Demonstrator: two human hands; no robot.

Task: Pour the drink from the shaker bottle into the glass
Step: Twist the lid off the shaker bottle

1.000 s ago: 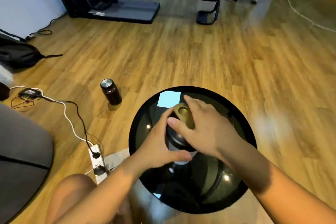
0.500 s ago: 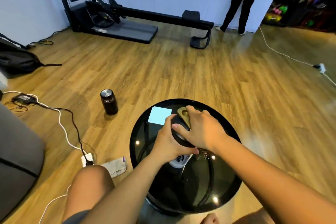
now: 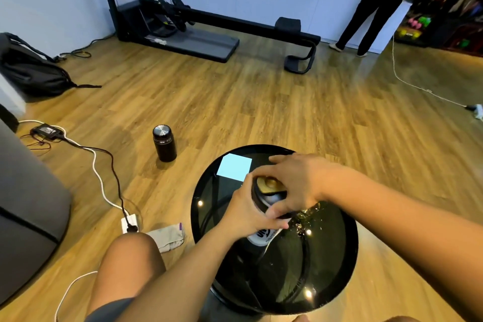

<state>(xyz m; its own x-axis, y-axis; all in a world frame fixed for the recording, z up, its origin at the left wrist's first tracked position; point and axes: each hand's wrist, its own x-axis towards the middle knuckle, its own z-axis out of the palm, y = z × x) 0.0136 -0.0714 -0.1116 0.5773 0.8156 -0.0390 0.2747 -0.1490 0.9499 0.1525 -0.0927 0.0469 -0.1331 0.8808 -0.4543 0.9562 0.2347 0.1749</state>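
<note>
I have my left hand [image 3: 248,213] wrapped round the neck of the shaker bottle [image 3: 261,236], which stands upright on the black surface [image 3: 326,269]. My right hand [image 3: 295,185] arches over the lid [image 3: 270,188], fingers [image 3: 277,210] clamped on its rim. I judge I'm opening it; next comes twisting it off. The glass [image 3: 307,213] glints just beside the bottle, mostly hidden. A flask [image 3: 164,142] stands on the floor beyond.
</note>
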